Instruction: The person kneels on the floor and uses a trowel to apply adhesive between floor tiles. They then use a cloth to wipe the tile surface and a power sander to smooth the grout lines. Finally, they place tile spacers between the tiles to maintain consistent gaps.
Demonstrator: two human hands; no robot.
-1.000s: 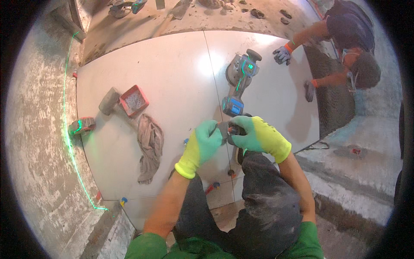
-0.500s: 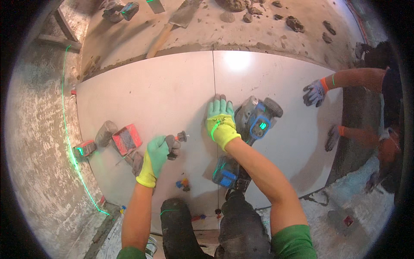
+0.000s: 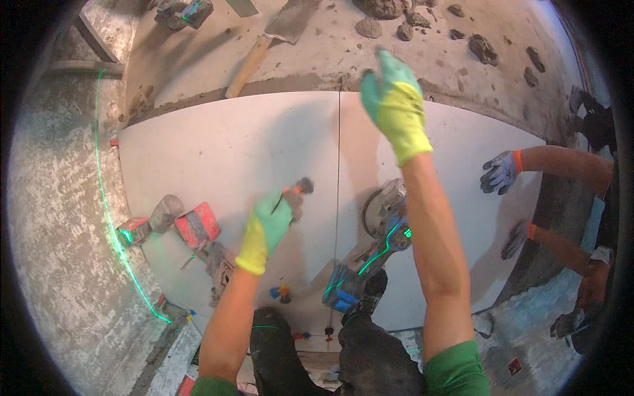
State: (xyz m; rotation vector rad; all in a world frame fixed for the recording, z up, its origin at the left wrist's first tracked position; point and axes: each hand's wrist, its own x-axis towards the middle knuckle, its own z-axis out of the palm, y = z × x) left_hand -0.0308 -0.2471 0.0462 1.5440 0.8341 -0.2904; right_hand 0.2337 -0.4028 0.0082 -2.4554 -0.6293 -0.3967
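The left hand (image 3: 267,223), gloved green and yellow, has edged rightward; the matching right hand (image 3: 397,109) has swept up off the pale, smooth slabs (image 3: 198,145). From the left: a dusty red rectangular tray (image 3: 198,225), then the left hand, curled around a small dark-capped, orange-stemmed piece (image 3: 304,185) over the left slab; a slack grip could drop it. Mostly right of the seam lies a blue-and-black power tool (image 3: 370,259); a low-swinging forearm might knock it. The right hand, thumb apart, seemingly empty, hovers at the far edge. Green figures glow on the tool; no brand reads clearly.
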